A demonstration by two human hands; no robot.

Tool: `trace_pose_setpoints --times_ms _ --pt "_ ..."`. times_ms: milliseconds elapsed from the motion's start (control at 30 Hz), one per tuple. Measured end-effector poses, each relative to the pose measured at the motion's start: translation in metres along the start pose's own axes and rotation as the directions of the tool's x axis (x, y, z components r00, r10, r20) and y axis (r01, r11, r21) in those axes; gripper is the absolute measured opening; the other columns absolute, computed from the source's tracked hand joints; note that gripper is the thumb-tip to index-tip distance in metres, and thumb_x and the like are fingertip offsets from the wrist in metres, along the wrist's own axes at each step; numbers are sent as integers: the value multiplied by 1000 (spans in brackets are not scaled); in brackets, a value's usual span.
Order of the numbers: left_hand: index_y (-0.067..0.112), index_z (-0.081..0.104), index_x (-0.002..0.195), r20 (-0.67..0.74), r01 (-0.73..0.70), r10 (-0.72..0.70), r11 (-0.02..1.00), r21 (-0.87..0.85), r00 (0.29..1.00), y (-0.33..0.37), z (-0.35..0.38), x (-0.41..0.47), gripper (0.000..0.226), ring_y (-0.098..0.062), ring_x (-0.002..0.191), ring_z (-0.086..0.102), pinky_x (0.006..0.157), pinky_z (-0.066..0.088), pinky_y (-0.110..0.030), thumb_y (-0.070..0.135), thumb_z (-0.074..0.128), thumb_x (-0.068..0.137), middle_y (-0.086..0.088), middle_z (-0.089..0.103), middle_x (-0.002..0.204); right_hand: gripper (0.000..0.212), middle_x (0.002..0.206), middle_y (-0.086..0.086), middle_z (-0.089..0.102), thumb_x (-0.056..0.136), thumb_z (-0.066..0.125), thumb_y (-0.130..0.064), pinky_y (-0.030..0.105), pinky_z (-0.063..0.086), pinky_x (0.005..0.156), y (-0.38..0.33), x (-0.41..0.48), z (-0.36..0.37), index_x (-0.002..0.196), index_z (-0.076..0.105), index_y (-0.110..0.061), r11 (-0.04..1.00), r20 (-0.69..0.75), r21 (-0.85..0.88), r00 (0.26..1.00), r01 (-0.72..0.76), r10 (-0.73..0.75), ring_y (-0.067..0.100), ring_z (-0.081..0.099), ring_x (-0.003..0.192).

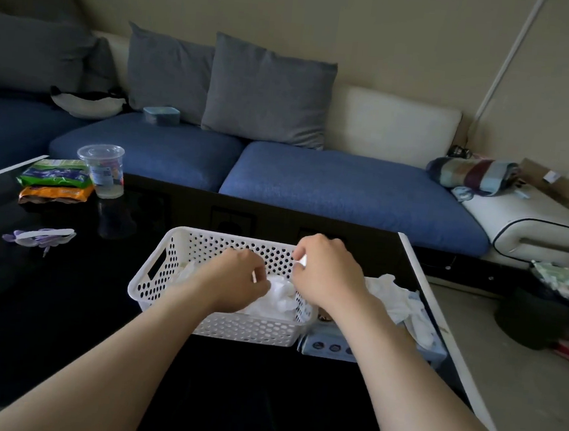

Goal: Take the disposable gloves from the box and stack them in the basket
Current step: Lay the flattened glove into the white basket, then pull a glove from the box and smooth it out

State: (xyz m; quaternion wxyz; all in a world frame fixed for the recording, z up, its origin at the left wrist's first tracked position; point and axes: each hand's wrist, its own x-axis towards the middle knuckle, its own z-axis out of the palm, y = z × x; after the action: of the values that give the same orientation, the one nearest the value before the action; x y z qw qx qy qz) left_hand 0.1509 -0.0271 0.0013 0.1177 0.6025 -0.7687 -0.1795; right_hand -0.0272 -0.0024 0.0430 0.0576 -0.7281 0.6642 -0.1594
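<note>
Far left on black table point(62, 299): two snack packets point(55, 180), stacked; clear lidded cup point(103, 170) just beside them; a purple item point(38, 237) nearer, kind not resolvable. Centre: white perforated basket point(249, 329) on table, holding a crumpled white glove pile point(280, 301). Left hand point(236, 276) inside basket, fingers curled down and gripping the pile's left part. Right hand point(326, 270) over basket's right end, fingers curled, pinching a raised white edge of the same pile near the far wall. Right of basket, touching it: pale blue glove box point(330, 347), partly hidden under right forearm; loose gloves point(392, 298) spill from its top. Blue sofa point(347, 193) behind the table
</note>
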Motion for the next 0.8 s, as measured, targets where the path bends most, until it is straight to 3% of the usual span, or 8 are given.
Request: trace_pose_setpoints --times_ms 67,133,200,300,433,533,667,800 --pt "29 70 99 10 -67 67 997 -40 998 24 7 -3 18 -8 86 66 81 59 -34 45 63 100 11 70 97 18 104 0 69 98 65 -8 41 63 78 23 -10 -11 107 70 -23 999 -77 19 996 -48 49 19 68 86" --pt "29 69 102 -25 -123 122 990 -61 992 37 11 -2 18 -9 88 65 83 60 -37 44 61 101 12 69 99 28 109 -1 70 96 68 -6 41 58 87 38 -15 -19 117 70 -25 998 -109 -8 992 -70 68 21 65 101" --pt "28 68 106 -67 -190 186 980 -61 980 49 15 0 15 -11 92 65 85 59 -36 40 59 102 12 67 101 43 121 0 66 92 72 -7 41 51 95 55 -21 -25 129 67 -29 991 -106 -85 990 -102 92 26 58 115" --pt "27 68 113 -86 -285 281 958 -38 956 67 23 2 16 -13 104 62 91 55 -35 34 62 101 8 62 113 56 129 0 63 87 74 -4 43 49 101 79 -29 -30 134 66 -33 975 -52 -173 990 -141 134 28 56 122" --pt "28 66 123 -69 -314 314 949 13 947 86 35 7 27 -18 117 58 101 50 -42 37 65 98 4 61 126 31 101 -4 70 90 70 -4 35 51 79 105 -33 -29 106 74 -31 986 -74 -104 990 -129 122 22 66 99" --pt "28 62 130 -52 -308 308 951 -4 950 94 41 11 39 -20 119 59 101 50 -42 40 69 93 5 62 130 16 96 -4 72 100 67 -21 32 49 71 116 -32 -28 104 78 -32 993 -122 -77 990 -86 76 21 66 91" --pt "28 55 136 -2 -292 292 956 -20 956 102 48 14 62 -18 111 61 94 53 -41 52 78 83 8 64 124 22 89 -4 74 107 59 -29 41 58 76 125 -31 -23 99 79 -32 1000 -153 -18 988 -19 17 22 67 88" --pt "29 56 131 52 -289 292 955 -59 955 107 53 16 63 -14 105 66 91 58 -41 51 80 77 9 68 122 29 83 0 73 110 51 -28 44 58 67 128 -29 -17 95 74 -23 999 -230 33 973 -7 14 22 67 80"
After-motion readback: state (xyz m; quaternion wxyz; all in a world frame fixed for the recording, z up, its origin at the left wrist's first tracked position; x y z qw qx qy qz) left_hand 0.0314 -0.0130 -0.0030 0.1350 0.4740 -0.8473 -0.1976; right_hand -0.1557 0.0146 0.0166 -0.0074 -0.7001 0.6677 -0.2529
